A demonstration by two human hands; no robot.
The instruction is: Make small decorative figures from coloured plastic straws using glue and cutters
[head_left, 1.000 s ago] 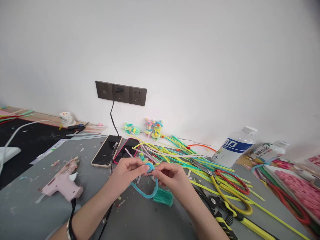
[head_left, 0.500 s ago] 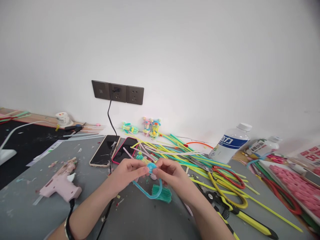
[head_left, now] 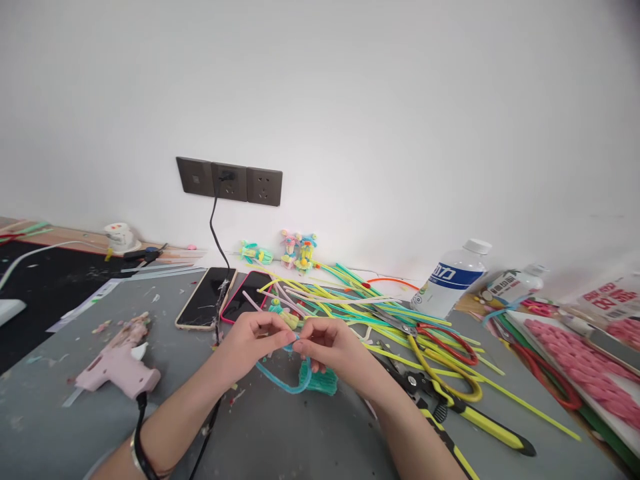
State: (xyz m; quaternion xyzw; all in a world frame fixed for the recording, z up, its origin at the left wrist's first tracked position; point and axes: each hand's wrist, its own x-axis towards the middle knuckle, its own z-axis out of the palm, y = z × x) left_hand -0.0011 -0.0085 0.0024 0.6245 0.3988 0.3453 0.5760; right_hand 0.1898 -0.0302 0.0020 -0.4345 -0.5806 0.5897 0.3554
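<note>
Near the middle of the grey table, my left hand (head_left: 265,337) and my right hand (head_left: 325,343) meet fingertip to fingertip. Both pinch a blue pipe cleaner (head_left: 283,385), whose free length loops down below the fingers. Its coiled part is mostly hidden behind the fingertips. A teal ribbed piece of pipe cleaners (head_left: 320,381) lies on the table just under my right hand, partly behind the blue loop. Beyond my hands is a small green and yellow pipe-cleaner figure (head_left: 285,313).
A pink glue gun (head_left: 117,370) lies at left, two phones (head_left: 206,299) behind my left wrist. Loose pipe cleaners (head_left: 345,300), scissors (head_left: 447,343) and yellow-black pliers (head_left: 480,423) spread rightward. A bottle (head_left: 450,280) stands by the wall, near small finished figures (head_left: 297,252).
My fingertips have closed in over the blue coil, which shows less now. My hands are nearer each other, and the view has shifted slightly to the right.
</note>
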